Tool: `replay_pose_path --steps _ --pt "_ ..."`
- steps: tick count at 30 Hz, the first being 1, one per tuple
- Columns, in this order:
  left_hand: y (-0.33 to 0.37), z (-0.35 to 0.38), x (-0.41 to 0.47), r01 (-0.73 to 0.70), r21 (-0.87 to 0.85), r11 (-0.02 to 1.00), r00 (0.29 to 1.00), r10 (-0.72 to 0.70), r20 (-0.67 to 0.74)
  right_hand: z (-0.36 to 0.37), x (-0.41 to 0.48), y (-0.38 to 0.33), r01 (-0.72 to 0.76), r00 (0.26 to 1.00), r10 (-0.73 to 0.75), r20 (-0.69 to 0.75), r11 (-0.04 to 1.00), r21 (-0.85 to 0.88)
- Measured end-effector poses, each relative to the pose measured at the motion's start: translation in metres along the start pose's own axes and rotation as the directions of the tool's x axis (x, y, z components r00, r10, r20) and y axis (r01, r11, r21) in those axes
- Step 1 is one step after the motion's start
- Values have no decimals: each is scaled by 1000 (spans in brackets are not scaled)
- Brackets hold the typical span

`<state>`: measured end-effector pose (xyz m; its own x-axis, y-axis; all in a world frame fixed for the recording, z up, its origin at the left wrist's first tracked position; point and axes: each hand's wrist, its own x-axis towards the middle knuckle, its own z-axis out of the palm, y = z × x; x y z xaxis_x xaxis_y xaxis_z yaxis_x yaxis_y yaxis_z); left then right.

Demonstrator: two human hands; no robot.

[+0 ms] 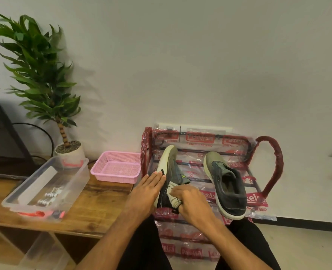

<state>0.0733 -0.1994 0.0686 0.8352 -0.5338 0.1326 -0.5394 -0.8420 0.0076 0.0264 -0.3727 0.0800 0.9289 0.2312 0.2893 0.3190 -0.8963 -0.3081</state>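
Two grey sneakers with pale soles sit on a red shoe rack (pixel 274 164) still wrapped in printed plastic. The left sneaker (pixel 171 166) is tipped on its side; my left hand (pixel 147 190) lies flat against its sole edge with straight fingers. My right hand (pixel 192 201) grips a bunched white sock or cloth (pixel 173 193) with dark stitching at that shoe's opening. The right sneaker (pixel 225 184) stands upright and untouched, its heel toward me.
A wooden table (pixel 100 203) on the left carries a pink mesh basket (pixel 116 168) and a clear plastic box (pixel 44 184) holding small items. A potted plant (pixel 67 149) stands by the white wall. My dark-trousered legs fill the bottom.
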Motion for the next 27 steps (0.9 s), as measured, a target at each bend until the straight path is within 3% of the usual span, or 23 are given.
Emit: replay_pose_path --steps 5,10,16,21,24,27 --pt "0 1 -2 6 3 1000 1000 -6 -8 -11 23 12 -205 976 209 -55 977 64" --pt "2 -1 -1 12 -2 1000 1000 -13 -23 2 60 19 -223 969 222 -108 975 3" --pt "0 2 1 17 17 1000 999 -16 -37 16 51 -3 -327 944 330 -27 941 83" --pt "0 4 0 17 27 999 999 -15 -47 8 16 -15 -234 970 241 -43 964 123" --pt "-2 7 -3 8 13 1000 998 -7 -55 8 -4 -14 -104 995 104 -5 993 46" --pt "-3 9 -6 -2 13 1000 998 3 -59 3 -11 -5 -96 995 96 -4 995 -3"
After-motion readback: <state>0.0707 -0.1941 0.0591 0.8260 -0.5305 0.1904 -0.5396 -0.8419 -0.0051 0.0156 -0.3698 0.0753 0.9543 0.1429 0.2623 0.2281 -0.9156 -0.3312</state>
